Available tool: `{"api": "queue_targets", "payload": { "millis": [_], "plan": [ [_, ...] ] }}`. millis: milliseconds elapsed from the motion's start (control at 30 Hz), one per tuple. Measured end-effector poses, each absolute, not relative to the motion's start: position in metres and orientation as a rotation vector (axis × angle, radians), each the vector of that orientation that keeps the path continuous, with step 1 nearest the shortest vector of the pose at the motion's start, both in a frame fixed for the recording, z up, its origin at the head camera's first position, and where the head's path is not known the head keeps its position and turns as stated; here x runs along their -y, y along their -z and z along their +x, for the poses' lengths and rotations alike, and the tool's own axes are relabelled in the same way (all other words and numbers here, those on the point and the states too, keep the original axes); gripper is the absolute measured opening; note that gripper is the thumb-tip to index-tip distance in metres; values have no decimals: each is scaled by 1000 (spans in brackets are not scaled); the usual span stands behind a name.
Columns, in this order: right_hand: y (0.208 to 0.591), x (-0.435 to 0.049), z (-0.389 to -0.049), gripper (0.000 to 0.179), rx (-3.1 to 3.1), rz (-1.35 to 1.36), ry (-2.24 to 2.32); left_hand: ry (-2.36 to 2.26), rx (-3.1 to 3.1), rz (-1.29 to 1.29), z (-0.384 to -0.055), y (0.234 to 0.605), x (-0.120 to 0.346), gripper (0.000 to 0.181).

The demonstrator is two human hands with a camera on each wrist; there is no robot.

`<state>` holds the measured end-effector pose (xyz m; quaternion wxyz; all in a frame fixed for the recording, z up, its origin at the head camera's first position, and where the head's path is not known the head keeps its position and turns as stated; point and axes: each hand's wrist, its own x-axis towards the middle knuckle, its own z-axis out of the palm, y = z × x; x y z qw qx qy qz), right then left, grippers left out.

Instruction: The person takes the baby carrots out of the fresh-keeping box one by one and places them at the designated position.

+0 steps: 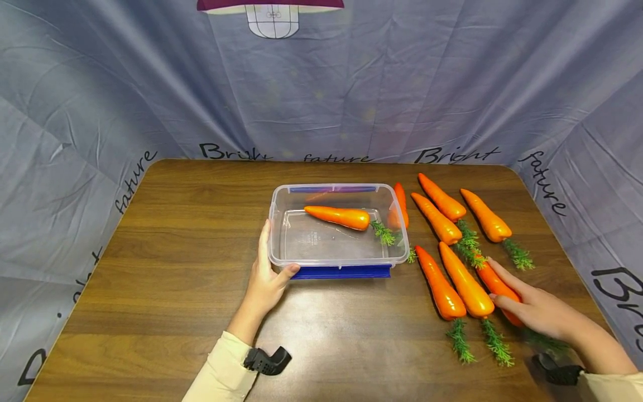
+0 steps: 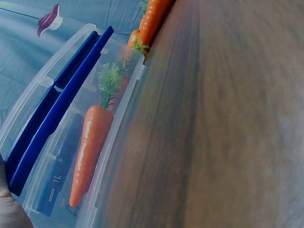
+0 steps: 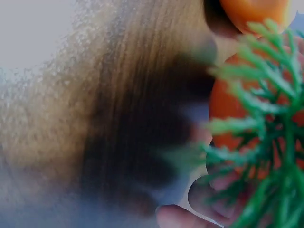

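My left hand (image 1: 266,282) grips the near left corner of a clear plastic container (image 1: 339,262), thumb over the rim by a blue clip flap (image 1: 341,272). One orange toy carrot (image 1: 336,217) with green leaves lies inside; the left wrist view shows this carrot (image 2: 90,149) through the container's wall. At the right, my right hand (image 1: 547,312) holds another carrot (image 1: 504,291) between thumb and fingers, low over the table. That carrot's leafy top (image 3: 280,128) fills much of the right wrist view, partly covering fingers and the orange body (image 3: 223,104).
Two carrots, one redder (image 1: 439,285) and one lighter (image 1: 466,282), lie just left of my right hand. Behind them are several more, including one at the far right (image 1: 486,215). Another carrot (image 1: 400,201) sits against the container's right side. Printed curtains (image 1: 321,100) enclose the wooden table (image 1: 191,240).
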<state>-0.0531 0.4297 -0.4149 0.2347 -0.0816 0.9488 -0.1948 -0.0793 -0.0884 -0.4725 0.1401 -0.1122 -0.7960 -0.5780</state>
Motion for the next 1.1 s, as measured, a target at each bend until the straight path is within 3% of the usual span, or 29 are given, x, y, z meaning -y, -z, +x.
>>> {"api": "queue_targets", "payload": {
  "millis": [667, 867, 1100],
  "plan": [
    [417, -423, -61, 82, -2695, -230, 301, 1668, 2315, -307, -79, 473, 89, 104],
    [390, -415, -68, 74, -2780, -225, 166, 1667, 2312, -322, -80, 474, 89, 103],
    [336, -364, -92, 68, -2972, -391, 118, 1648, 2317, -320, -80, 473, 89, 104]
  ]
}}
